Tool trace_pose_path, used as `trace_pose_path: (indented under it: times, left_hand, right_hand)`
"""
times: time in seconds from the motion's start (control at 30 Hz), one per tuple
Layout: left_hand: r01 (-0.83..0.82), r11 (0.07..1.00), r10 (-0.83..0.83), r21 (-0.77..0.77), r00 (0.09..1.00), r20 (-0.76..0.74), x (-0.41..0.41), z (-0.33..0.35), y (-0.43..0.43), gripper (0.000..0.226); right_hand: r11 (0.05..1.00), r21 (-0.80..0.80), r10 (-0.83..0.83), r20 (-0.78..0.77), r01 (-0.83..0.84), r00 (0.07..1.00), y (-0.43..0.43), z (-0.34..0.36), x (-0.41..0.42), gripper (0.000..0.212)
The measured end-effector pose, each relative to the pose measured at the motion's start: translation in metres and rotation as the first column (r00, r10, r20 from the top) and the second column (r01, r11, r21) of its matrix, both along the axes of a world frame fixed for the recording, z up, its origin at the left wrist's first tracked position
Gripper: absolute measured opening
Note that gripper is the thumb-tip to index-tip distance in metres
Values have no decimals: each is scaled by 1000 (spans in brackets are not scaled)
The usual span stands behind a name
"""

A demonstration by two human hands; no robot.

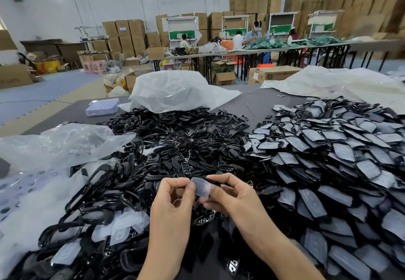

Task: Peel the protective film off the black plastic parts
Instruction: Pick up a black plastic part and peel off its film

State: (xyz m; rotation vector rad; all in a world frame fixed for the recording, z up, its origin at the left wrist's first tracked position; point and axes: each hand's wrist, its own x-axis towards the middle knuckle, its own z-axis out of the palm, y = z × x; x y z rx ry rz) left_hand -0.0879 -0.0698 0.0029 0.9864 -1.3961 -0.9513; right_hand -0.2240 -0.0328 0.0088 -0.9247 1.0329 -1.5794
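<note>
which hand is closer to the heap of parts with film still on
Right. The right hand is just left of the film-covered heap; the left hand lies farther left. Both pinch one filmed part.

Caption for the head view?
Left hand pinches the film on a black part the right hand grips, above heaped parts.

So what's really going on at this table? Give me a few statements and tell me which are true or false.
1. The left hand pinches the film on a black part that the right hand holds. True.
2. The right-hand pile is bare of film. False: grey film covers most of its parts.
3. The purple tray lies at the far left of the table. True.
4. The white bag lies beside the hands. False: it lies at the far side, beyond the middle pile.
</note>
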Motion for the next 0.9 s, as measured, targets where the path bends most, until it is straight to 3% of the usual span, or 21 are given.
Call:
trace_pose_path:
  times: [0.1, 0.2, 0.33, 0.53, 0.7, 0.9]
  left_hand:
    - [16, 999, -14, 28, 996, -83, 0, 2, -1, 23]
    - [103, 993, -95, 58, 988, -126, -1, 5, 1, 18]
    - [175, 983, -170, 59, 982, -77, -1, 6, 3, 10]
    - [230, 972, -231, 37, 973, 20, 2, 7, 1, 16]
    - [179, 984, -179, -6, 984, 14, 0, 7, 2, 22]
    - [183, 983, -183, -19, 983, 2, 0, 7, 3, 18]
  right_hand:
    - [1000, -23, 17, 53, -15, 998, 0, 3, 2, 36]
    - [999, -32, -36, -55, 34, 998, 1, 3, 2, 26]
    - [992, -48, -120, -102, 115, 988, 0, 1, 0, 13]
    - [989, -56, -144, -87, 139, 986, 1, 5, 0, 26]
    - [991, -40, -125, -7, 125, 992, 0, 3, 0, 12]
    - [999, 38, -13, 164, 7, 986, -2, 5, 0, 23]
